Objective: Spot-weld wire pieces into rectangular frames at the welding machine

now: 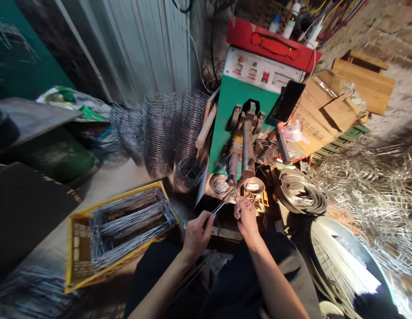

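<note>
My left hand (197,235) is closed around thin metal rods (220,206), which slant up and right to the working tip of a green machine (248,84). Close beside the tip is my right hand (247,217), its fingers curled in a pinch. What those fingers hold, if anything, is too small to make out. Two thick metal arms, the upper one a round bar (247,146), reach from the machine toward my hands. Just behind the rods sit a bowl of small metal bits (221,184) and a second round dish (254,186).
At left a yellow crate (121,265) holds bent wire frames. Behind it stand stacked wire baskets (161,137). To the right are a coil of flat strip (300,191), a large basin (385,270) with pale strips, and tangled wire (375,186). A cardboard box (320,115) leans behind.
</note>
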Demonstrator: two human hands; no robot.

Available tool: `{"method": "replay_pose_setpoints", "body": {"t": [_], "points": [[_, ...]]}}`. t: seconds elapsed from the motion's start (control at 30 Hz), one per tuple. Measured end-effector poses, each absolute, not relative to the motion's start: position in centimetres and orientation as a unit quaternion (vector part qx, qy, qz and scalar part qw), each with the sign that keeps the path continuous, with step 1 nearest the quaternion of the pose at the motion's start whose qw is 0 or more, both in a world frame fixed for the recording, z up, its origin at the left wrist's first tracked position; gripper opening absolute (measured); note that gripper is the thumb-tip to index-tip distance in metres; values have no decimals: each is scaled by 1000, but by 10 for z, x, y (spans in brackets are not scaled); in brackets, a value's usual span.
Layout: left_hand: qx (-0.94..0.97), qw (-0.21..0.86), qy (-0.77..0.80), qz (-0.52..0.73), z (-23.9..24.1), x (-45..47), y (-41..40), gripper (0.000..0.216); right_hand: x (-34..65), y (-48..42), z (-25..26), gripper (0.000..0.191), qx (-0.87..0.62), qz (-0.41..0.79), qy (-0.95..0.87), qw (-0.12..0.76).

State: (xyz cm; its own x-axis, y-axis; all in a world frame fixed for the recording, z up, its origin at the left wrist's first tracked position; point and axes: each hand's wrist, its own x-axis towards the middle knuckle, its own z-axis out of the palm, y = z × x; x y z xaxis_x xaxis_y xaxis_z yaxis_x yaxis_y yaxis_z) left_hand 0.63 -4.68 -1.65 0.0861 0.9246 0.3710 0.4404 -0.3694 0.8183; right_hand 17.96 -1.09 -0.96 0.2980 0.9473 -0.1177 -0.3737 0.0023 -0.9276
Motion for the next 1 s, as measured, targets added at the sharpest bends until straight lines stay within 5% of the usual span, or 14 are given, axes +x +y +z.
{"method": "replay_pose_setpoints", "body": {"t": [1.0], "points": [[702,277,473,455,-7,4,-25,26,188,2,-6,37,-497,497,-296,647]]}}
